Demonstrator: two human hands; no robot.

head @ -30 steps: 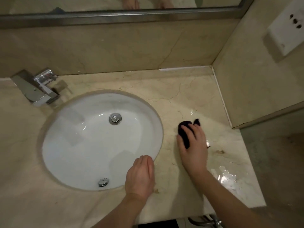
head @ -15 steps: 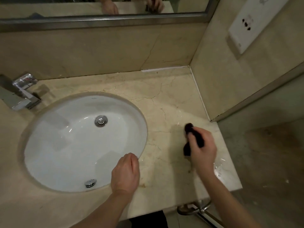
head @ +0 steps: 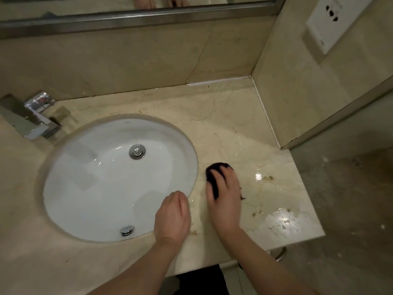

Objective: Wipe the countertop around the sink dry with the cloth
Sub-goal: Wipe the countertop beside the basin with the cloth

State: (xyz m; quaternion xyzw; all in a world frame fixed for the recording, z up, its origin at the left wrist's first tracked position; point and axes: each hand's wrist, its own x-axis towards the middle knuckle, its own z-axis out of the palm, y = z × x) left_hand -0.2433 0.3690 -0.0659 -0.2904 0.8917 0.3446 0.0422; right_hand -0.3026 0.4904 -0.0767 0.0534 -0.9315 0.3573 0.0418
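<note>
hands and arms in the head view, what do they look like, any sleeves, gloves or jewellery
Both forearms are bare as far as the frame shows, with no sleeve in view. The left hand and the right hand wear no gloves, and no ring, watch or bracelet shows on the fingers or wrists. No markings are visible on either arm.

The right hand (head: 224, 192) presses a dark cloth (head: 213, 177) flat on the beige countertop (head: 234, 124), just right of the white sink (head: 95, 177); the left hand (head: 172, 218) rests on the sink's near right rim, fingers curled loosely — empty; water glistens right of the sink, by the counter's near corner.
</note>
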